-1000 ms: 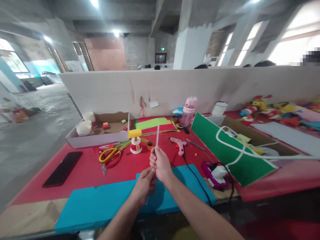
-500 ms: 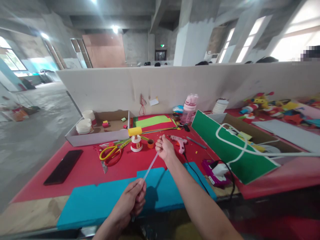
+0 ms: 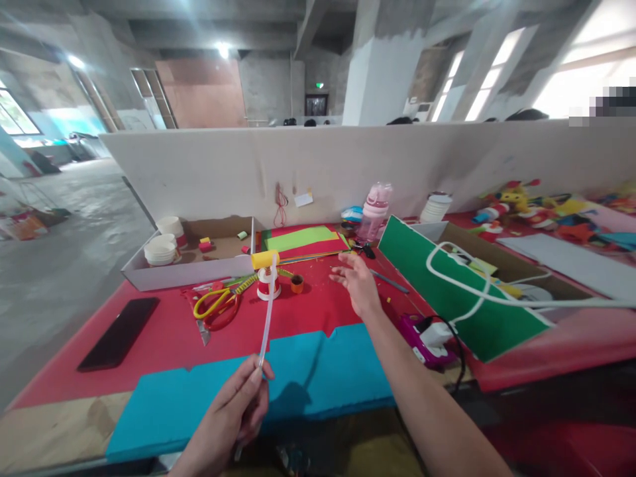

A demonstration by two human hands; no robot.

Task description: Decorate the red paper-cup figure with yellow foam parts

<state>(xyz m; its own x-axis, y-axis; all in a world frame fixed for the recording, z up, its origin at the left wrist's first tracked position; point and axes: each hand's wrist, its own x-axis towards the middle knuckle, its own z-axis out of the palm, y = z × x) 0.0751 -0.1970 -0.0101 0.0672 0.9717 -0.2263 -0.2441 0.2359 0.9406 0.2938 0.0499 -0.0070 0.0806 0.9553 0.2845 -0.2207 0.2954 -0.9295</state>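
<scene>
My left hand [image 3: 243, 401] is closed around a long, translucent glue stick [image 3: 268, 318], which rises from the fist with a slight bend and pokes out below it too. Behind its upper end stand a small red-and-white paper cup [image 3: 268, 285] and a yellow roll [image 3: 265, 259] on top of that. My right hand [image 3: 355, 281], fingers spread, reaches over the red table where the pink glue gun lay; the hand and wrist now hide nearly all of that gun. Left of this hand sits a small orange ring-shaped piece [image 3: 297, 284].
A blue foam sheet [image 3: 199, 404] lies along the front edge. Scissors [image 3: 218, 305] and a black phone [image 3: 119, 334] are at left. White cups stand in a cardboard tray [image 3: 193, 271]. A green board [image 3: 447, 298], purple power strip [image 3: 430, 344] and white cable [image 3: 484, 301] occupy the right.
My right hand has let go of the glue stick's upper end, opened and moved right over the glue gun. The stick now points more upright in my left hand, which has shifted slightly left.
</scene>
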